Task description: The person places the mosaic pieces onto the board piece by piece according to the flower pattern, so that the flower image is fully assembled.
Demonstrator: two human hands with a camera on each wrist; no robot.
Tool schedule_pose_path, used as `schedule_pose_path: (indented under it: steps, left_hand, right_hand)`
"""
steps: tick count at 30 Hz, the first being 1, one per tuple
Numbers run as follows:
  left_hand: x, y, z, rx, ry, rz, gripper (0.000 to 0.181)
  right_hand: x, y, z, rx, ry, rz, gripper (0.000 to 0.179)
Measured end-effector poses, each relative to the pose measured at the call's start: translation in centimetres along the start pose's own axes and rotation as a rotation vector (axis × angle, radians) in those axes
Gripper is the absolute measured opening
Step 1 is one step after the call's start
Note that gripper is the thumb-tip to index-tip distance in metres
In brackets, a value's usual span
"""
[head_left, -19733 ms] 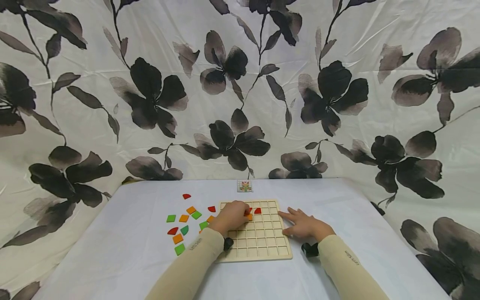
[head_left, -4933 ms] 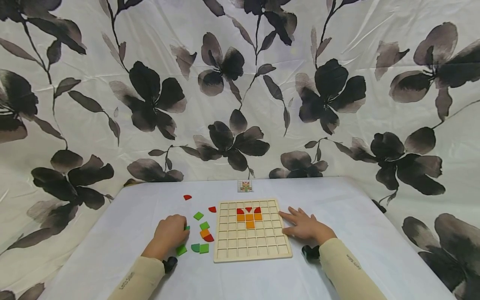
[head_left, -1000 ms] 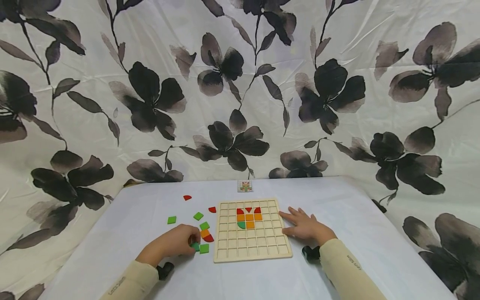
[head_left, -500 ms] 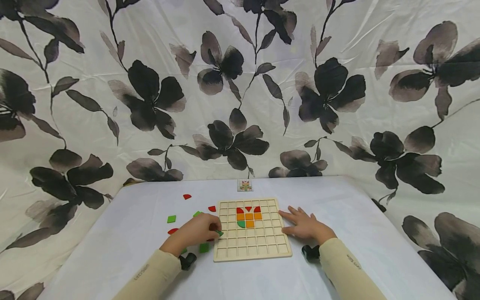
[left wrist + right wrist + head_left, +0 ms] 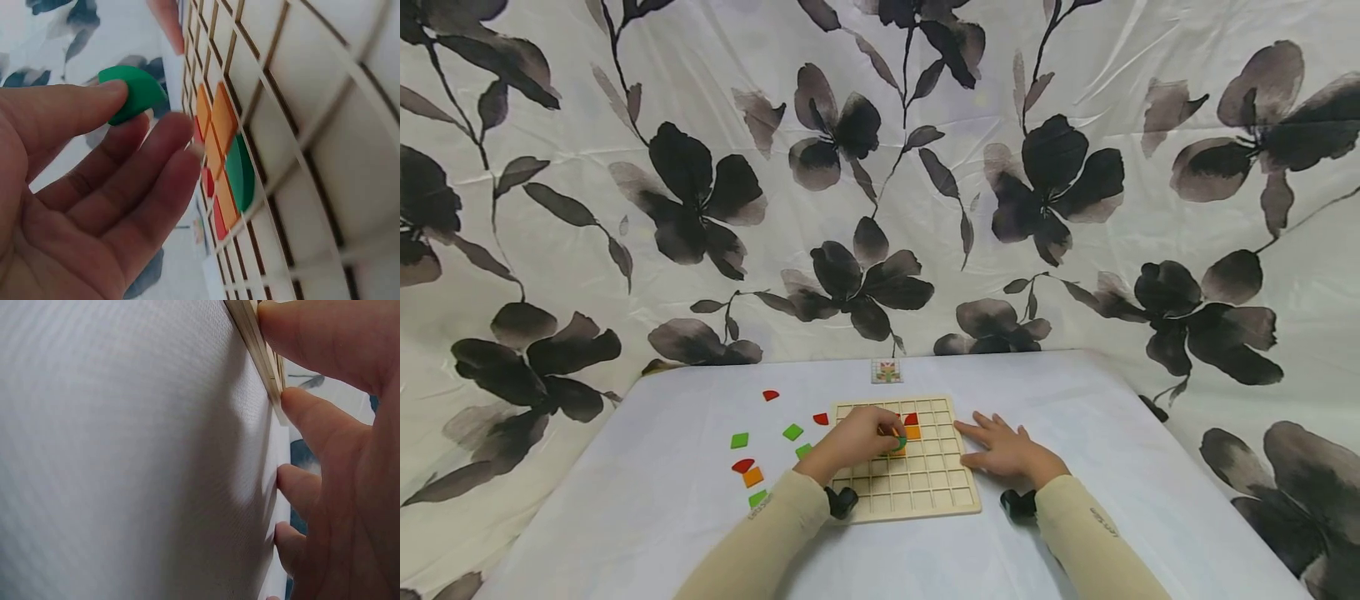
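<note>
My left hand pinches a green quarter-circle tile between thumb and finger, just above the wooden grid board. In the left wrist view, a second green tile sits in a cell beside several orange tiles and red ones. From the head view, the left hand hides part of that pattern; a red tile and an orange tile show past it. My right hand has its fingers spread, with thumb and index finger touching the board's right edge.
Loose tiles lie left of the board: green squares such as this green tile, a red quarter-circle, another red piece and an orange square. A small pattern card lies behind the board on the white tabletop.
My left hand has picked up the green quarter-circle from the loose tiles and carried it right, over the board. Earlier, another green quarter-circle was set in the grid. The right hand stays put.
</note>
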State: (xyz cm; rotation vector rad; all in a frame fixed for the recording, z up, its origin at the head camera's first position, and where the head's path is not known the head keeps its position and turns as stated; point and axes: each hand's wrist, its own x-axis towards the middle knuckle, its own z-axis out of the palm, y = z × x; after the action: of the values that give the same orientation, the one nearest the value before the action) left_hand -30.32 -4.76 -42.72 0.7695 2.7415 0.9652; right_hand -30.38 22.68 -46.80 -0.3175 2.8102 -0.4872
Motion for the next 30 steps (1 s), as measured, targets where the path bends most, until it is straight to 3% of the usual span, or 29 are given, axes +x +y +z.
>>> schedule_pose_path:
  steps: [7, 15, 22, 30]
  left_hand:
    - [2.3, 0.6, 1.2, 0.061, 0.009, -0.023, 0.003]
    - [3.9, 0.5, 2.5, 0.065, 0.002, -0.072, 0.011]
    - [4.2, 0.7, 2.7, 0.106, -0.029, -0.124, 0.01]
    - [4.1, 0.8, 2.6, 0.153, -0.052, -0.131, 0.012]
  right_hand:
    - [-0.1, -0.1, -0.2, 0.006, -0.004, -0.007, 0.066]
    - [-0.1, -0.1, -0.2, 0.012, -0.011, -0.012, 0.066]
    - [0.1, 0.1, 0.0, 0.005, -0.012, -0.014, 0.066]
    - [0.3, 0.3, 0.1, -0.003, -0.008, -0.004, 0.067]
